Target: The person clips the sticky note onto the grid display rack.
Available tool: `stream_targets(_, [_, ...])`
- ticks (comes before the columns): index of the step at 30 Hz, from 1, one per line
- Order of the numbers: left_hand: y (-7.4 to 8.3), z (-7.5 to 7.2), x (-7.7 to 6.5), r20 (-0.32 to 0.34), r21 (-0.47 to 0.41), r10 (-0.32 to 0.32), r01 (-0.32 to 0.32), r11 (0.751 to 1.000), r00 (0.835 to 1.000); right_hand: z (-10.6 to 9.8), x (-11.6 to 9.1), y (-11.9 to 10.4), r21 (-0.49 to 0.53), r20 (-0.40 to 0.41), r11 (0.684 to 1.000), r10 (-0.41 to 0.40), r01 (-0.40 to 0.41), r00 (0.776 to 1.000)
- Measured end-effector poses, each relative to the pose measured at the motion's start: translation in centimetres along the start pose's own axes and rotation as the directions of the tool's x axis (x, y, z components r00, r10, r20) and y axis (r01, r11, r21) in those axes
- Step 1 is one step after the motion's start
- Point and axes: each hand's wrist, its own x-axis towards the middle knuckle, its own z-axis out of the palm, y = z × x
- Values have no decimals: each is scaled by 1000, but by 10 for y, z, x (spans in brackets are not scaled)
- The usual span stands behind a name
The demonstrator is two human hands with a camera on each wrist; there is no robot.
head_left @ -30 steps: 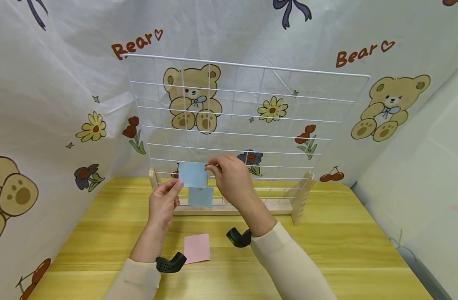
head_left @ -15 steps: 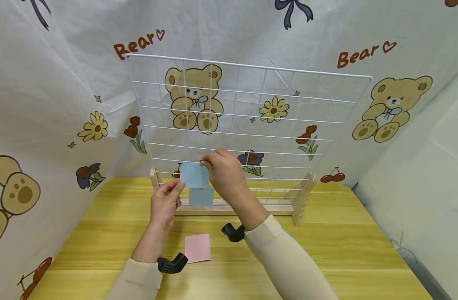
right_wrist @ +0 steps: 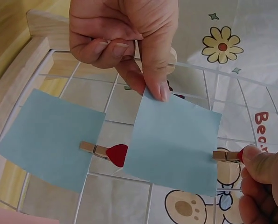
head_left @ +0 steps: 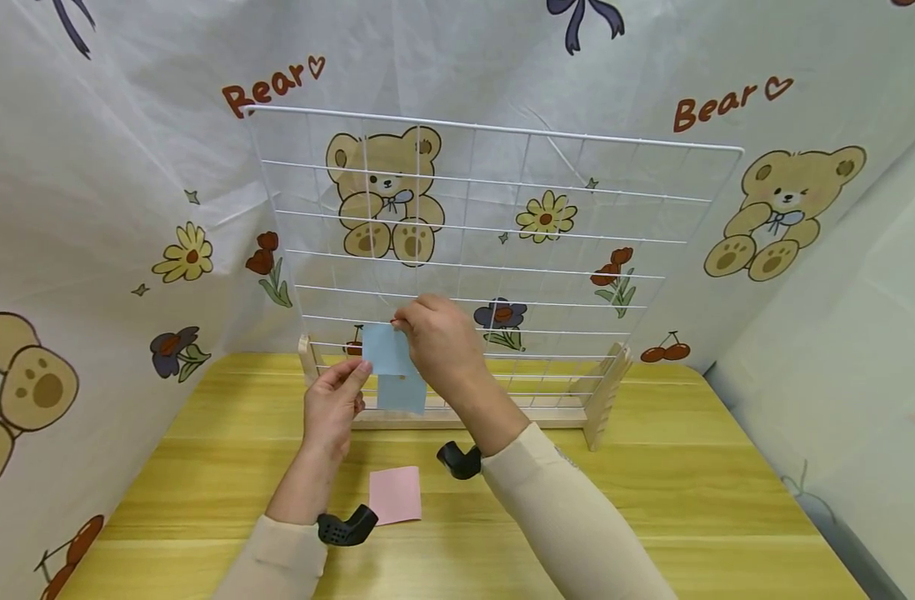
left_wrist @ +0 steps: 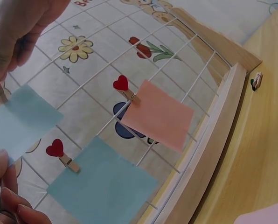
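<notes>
My left hand (head_left: 330, 408) pinches a corner of a pale blue paper note (right_wrist: 176, 144) between thumb and finger, against the white wire grid (head_left: 472, 229). At the note's top edge, my right hand (head_left: 446, 346) pinches a small wooden clothespin (right_wrist: 226, 156) by its red heart, and the pin's tip overlaps the paper edge. Just below, a second blue note (left_wrist: 104, 184) hangs on the grid from another heart clothespin (left_wrist: 64, 156). Beside it a pink note (left_wrist: 160, 115) hangs from a third heart clothespin (left_wrist: 126, 88); my right arm mostly hides it in the head view.
Wooden feet (head_left: 606, 398) hold the grid upright on the wood-grain table (head_left: 675, 467). A loose pink note (head_left: 394, 496) lies in front, between my forearms. Behind the grid hangs a white cloth (head_left: 487, 67) printed with bears. Some small clip-like piece (left_wrist: 256, 81) lies on the table.
My right hand has slid left along the blue note's top edge with the clothespin, from the right corner toward the middle. The left hand has barely moved.
</notes>
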Motion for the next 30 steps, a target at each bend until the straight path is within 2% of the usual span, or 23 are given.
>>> stream_targets(17, [-3,1,0,-7,0,3,-3,1000,1000,1,9,-6,-148,74,989,-9,20,997])
stream_targets(30, [-3,2,1,-8,10,-13,13,1000,1000,-4,13,-9,-185,128,982,-4,28,992])
